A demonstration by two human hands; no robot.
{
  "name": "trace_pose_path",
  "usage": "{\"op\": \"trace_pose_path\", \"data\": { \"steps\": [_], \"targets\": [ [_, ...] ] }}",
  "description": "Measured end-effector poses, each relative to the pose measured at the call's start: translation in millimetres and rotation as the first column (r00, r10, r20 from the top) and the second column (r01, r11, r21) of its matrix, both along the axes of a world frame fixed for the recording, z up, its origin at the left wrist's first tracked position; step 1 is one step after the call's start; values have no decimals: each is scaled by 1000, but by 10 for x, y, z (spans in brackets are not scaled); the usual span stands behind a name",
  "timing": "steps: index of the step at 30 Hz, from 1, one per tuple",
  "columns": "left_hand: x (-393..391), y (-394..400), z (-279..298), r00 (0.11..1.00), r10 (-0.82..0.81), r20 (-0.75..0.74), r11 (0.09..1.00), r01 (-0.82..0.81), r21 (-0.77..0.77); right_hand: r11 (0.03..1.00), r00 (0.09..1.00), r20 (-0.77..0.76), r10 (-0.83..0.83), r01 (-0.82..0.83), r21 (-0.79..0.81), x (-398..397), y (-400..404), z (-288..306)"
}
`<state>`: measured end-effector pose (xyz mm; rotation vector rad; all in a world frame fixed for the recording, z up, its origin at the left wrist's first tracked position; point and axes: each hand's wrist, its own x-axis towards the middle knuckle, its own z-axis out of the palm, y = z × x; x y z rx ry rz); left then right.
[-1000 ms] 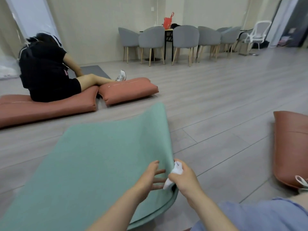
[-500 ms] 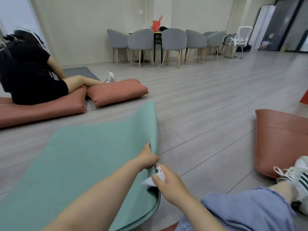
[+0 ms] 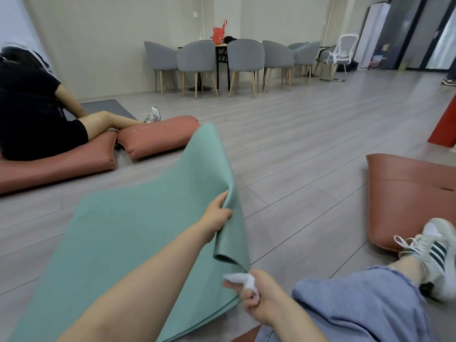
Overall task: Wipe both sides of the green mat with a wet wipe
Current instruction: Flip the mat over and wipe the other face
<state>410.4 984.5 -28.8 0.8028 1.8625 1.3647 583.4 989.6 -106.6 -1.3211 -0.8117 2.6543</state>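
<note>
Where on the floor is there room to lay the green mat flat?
Bare floor lies between the green mat and the right cushion, stretching back to the grey chairs. It's crowded left, where a person sits on cushions, and near your own leg.

Setting: large open office or activity room. Grey plank floor (image 3: 308, 134); counter (image 3: 220, 46) at far wall ringed by grey chairs (image 3: 245, 55); white office chair (image 3: 341, 54) right of them; red floor cushions (image 3: 158, 137) nearer.
</note>
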Motion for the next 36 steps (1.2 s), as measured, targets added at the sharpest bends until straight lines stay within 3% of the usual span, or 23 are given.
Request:
{"op": "trace_pose_path", "data": {
  "steps": [2,5,9,12,14,18,20,22,24,26,28,30,33,34,36],
  "targets": [
    [-51,75,91,1000,-22,-7,998,23,59,976,976,-70,-208,202,-85,-45,93,53],
    [-128,184,227,999,-45,-10,989,46,138,919,914,-123,-388,372,-131,-119,254,122],
    [-274,108,224,997,9,77,980,-24,199,908,914,-87,-395,403,115,-194,374,209],
    [-464,-160,43,970,135,204,959,-180,219,885,956,48,-290,249,393,-224,271,310],
    [-608,-423,-134,932,234,277,937,-292,190,801,970,184,-156,15,598,-246,140,338],
    [-856,-1060,-475,883,397,250,901,-427,75,422,871,474,130,-481,768,-212,-93,187],
    [-939,-1353,-645,863,462,205,880,-474,12,228,808,587,48,-581,782,-150,-140,11],
    [-1002,-1571,-810,834,512,208,854,-520,-17,143,757,653,20,-649,747,-114,-207,-129],
    [-1054,-1699,-929,813,537,226,836,-549,-13,210,747,658,96,-661,720,-161,-287,-278],
    [-1089,-1792,-1002,801,549,239,826,-564,-7,392,780,614,119,-606,693,-257,-331,-423],
    [-1120,-1901,-1088,796,555,241,823,-568,-17,494,769,630,109,-592,637,-358,-346,-539],
    [-1148,-2017,-1187,795,558,238,823,-567,-35,460,699,709,95,-663,591,-414,-384,-608],
    [-1214,-2173,-1324,779,577,248,812,-580,-68,320,605,796,-12,-752,577,-418,-376,-647],
    [-1242,-2225,-1361,771,586,249,806,-588,-75,319,604,797,-20,-751,577,-418,-327,-655],
    [-1284,-2319,-1395,759,604,242,794,-602,-92,433,651,757,55,-698,570,-438,-186,-675]
  ]
}}
